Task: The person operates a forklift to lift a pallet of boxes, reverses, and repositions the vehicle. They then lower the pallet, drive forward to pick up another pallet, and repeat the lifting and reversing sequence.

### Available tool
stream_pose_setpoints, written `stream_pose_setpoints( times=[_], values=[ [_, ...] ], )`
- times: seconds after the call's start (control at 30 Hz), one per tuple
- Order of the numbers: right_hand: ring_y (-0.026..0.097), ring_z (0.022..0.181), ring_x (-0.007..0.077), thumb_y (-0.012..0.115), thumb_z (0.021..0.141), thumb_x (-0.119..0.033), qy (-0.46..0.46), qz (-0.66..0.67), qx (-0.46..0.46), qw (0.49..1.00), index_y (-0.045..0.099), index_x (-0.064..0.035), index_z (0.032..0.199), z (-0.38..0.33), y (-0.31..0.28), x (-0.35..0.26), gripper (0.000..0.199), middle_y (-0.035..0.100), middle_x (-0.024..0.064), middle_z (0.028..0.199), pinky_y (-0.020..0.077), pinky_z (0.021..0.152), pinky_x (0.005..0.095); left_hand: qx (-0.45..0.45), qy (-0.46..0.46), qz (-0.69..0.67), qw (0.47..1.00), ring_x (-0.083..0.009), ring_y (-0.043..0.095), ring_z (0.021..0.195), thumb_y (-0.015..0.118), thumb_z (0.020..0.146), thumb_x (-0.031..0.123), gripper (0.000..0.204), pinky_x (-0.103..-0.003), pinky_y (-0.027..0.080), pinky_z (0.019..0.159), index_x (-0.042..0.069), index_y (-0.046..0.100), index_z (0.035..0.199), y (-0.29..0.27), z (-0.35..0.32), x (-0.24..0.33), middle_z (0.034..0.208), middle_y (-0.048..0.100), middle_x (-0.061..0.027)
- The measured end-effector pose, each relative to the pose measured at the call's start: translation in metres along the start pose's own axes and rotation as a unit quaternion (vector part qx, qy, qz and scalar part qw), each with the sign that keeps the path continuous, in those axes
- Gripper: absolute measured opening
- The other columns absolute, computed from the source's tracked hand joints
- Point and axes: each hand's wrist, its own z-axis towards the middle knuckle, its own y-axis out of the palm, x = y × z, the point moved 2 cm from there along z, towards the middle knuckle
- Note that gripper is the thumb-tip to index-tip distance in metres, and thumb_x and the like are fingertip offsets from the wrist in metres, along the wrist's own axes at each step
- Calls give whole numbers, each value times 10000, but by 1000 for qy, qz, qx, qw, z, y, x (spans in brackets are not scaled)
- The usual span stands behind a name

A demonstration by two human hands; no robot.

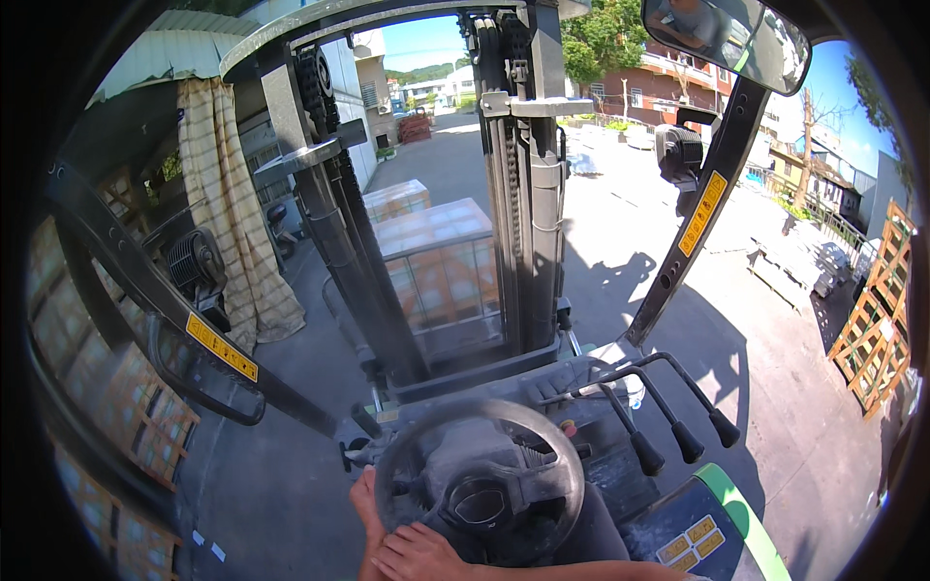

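Observation:
A dark, dusty steering wheel (573, 472) stands in front of me at the lower middle. My left hand (364, 500) is upright against the outer left side of its rim; the fingers are partly hidden, so I cannot tell how firmly they close. My right hand (418, 552) reaches across from the lower right, beside the lower left rim. Its fingers lie stretched over my left wrist, holding nothing. Right of the wheel, several black-knobbed levers (688, 443) stand untouched.
Beyond the forklift mast (528, 194) stands a strapped load of boxes (441, 261), another stack behind it. Crated goods (145, 416) line the left side, near a hanging checked curtain (232, 194). Wooden crate frames (877, 320) lean at right. A mirror (736, 34) hangs at upper right.

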Motion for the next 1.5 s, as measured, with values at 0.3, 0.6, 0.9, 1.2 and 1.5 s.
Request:
stream_pose_setpoints(
  times=[0.3, 0.6, 0.9, 1.2, 1.5],
  values=[
    [608, 911, 232, 707, 887, -185, 47, -29, 97, 994, 662, -99, 884, 86, -6, 95, 97, 612, 41, 919, 488, 824, 367, 15, 8, 12, 1000, -133, 373, 665, 543, 1085, 326, 481, -394, 401, 587, -31, 548, 761, 29, 17, -10, 638, 425, -77],
    [597, 899, 228, 722, 861, -178, 4, -6, 130, 991, 645, -97, 861, 57, 14, 85, 112, 572, 43, 863, 498, 820, 365, 23, 16, 33, 999, -136, 375, 663, 546, 1083, 327, 478, -395, 405, 590, -30, 559, 765, 40, 18, -11, 639, 431, -86],
    [637, 941, 238, 737, 882, -192, 22, -9, 74, 997, 687, -101, 919, 55, 2, 90, 109, 641, 50, 937, 513, 822, 365, 17, 21, 39, 999, -139, 378, 662, 549, 1082, 328, 475, -395, 409, 593, -29, 571, 770, 37, 16, -18, 641, 437, -95],
    [635, 757, 270, 752, 846, -104, 18, -76, 161, 984, 698, -68, 868, 104, -71, 138, 69, 643, 61, 789, 509, 703, 392, 30, 44, 79, 995, -142, 381, 661, 552, 1081, 330, 473, -396, 413, 596, -28, 582, 774, 45, 15, -21, 642, 443, -104],
    [679, 766, 305, 799, 855, -65, 219, -120, 222, 943, 719, -23, 902, -18, -190, 166, 103, 703, 115, 843, 552, 686, 405, 43, 5, 94, 995, -213, 403, 618, 542, 1055, 342, 472, -463, 429, 626, -64, 606, 823, 54, 7, -15, 670, 527, -246]
  ],
)
